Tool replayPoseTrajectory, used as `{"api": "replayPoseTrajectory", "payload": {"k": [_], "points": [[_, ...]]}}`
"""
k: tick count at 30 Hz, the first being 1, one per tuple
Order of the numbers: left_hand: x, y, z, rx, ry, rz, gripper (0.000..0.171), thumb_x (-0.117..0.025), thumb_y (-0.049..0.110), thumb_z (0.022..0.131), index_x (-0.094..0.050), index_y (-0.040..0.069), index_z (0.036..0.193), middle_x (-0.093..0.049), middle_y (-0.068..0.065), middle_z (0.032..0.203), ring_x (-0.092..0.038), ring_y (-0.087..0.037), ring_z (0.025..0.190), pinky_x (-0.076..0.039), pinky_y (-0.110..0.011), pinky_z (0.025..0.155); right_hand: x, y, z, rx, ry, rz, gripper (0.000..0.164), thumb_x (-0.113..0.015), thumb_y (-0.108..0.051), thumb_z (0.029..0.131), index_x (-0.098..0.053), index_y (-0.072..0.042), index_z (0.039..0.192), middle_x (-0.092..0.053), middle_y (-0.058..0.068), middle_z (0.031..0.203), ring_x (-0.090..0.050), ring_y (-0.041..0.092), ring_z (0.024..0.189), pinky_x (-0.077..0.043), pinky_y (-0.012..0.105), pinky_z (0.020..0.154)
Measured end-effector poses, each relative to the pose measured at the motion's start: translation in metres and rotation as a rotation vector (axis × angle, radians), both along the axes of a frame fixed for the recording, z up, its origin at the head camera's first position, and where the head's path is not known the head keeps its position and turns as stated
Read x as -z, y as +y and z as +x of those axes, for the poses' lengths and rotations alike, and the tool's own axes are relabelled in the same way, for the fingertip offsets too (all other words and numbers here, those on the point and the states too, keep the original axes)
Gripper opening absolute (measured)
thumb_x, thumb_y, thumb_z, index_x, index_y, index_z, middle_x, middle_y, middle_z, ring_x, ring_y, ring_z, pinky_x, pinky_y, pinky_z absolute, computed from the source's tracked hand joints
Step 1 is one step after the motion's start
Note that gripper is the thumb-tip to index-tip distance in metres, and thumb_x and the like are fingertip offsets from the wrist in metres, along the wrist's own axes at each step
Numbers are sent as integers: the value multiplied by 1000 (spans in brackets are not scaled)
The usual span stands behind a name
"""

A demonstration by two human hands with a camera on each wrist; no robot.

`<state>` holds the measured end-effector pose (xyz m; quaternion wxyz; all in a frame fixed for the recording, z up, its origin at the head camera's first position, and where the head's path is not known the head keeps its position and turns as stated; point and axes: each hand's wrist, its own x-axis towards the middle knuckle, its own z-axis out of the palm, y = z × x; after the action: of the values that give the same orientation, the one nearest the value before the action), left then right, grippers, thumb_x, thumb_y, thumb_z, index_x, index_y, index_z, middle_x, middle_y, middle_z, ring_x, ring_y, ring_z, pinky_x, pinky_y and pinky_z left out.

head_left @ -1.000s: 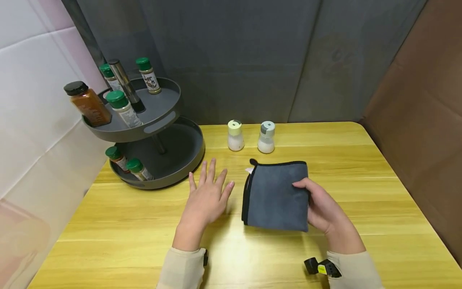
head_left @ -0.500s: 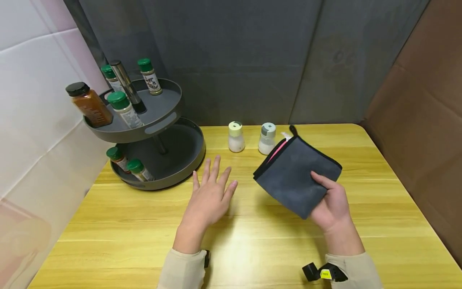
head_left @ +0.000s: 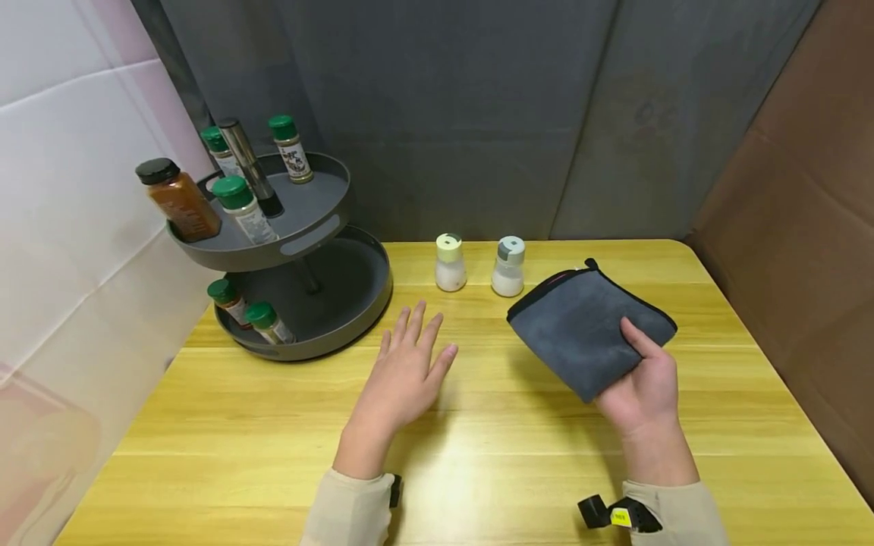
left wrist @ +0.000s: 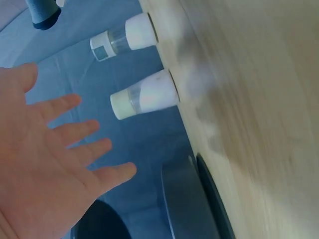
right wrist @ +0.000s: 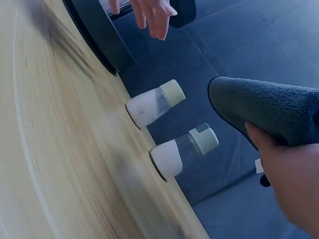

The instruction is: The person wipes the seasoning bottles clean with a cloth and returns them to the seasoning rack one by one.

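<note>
My right hand [head_left: 645,379] grips a folded grey cloth [head_left: 587,330] by its lower right part, thumb on top, raised over the table. Black edging and a small loop run along the cloth; in the right wrist view the cloth [right wrist: 279,107] shows a fuzzy surface. My left hand [head_left: 403,375] hovers palm down over the table with fingers spread, holding nothing. Beyond the hands stand two shakers with white contents: one with a yellow lid [head_left: 450,263], the other with a grey-and-white lid [head_left: 508,267].
A dark grey two-tier turntable rack [head_left: 328,334] stands at the left. Its upper tier holds green-capped spice jars [head_left: 293,149], an orange-brown jar [head_left: 180,201] and a metal cylinder [head_left: 247,163]; two more green-capped jars sit below. A dark curtain [head_left: 444,114] hangs behind the wooden table [head_left: 478,470].
My right hand has swung the cloth to the right and turned it from square-on to slanted, away from the shakers. The left hand stays nearly in place.
</note>
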<state>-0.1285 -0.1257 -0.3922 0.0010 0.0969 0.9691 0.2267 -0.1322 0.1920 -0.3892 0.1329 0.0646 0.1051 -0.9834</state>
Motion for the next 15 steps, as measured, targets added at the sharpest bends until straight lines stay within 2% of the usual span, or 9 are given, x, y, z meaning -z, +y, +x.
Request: {"api": "replayPoseTrajectory", "payload": {"k": [5, 6, 9, 12, 15], "points": [[0, 6, -6, 8, -57, 191, 69, -41, 57, 112, -31, 18, 169, -16, -7, 180, -14, -33, 168, -21, -59, 132, -2, 1, -1, 14, 5, -1, 56, -49, -18, 112, -31, -36, 161, -53, -6, 157, -48, 16, 148, -29, 37, 131], [-1, 8, -7, 12, -67, 236, 69, -43, 56, 111, -31, 19, 169, -18, -6, 180, -15, -32, 168, -23, -58, 132, -3, 2, -1, 18, 0, 7, 56, -49, -19, 112, -30, -37, 162, -53, -6, 157, -48, 16, 148, -25, 36, 133], [-2, 13, -14, 27, -82, 361, 69, -49, 52, 111, -31, 19, 168, -25, -6, 178, -23, -31, 166, -25, -57, 132, -4, 4, -1, 29, 2, 25, 57, -49, -19, 112, -29, -37, 162, -54, -7, 156, -49, 15, 148, -23, 35, 134], [-2, 20, -28, 28, -73, 445, 67, -54, 45, 110, -35, 15, 166, -37, -10, 173, -34, -33, 161, -32, -56, 129, -3, 6, -1, 36, 23, 14, 55, -48, -19, 112, -30, -37, 161, -54, -6, 155, -50, 16, 146, -30, 36, 131], [2, 29, -51, 10, -78, 508, 62, -59, 37, 109, -41, 11, 162, -47, -14, 166, -45, -36, 154, -40, -56, 124, -3, 10, -1, 35, 57, -36, 55, -48, -18, 112, -32, -36, 162, -54, -5, 156, -50, 17, 147, -38, 40, 127]]}}
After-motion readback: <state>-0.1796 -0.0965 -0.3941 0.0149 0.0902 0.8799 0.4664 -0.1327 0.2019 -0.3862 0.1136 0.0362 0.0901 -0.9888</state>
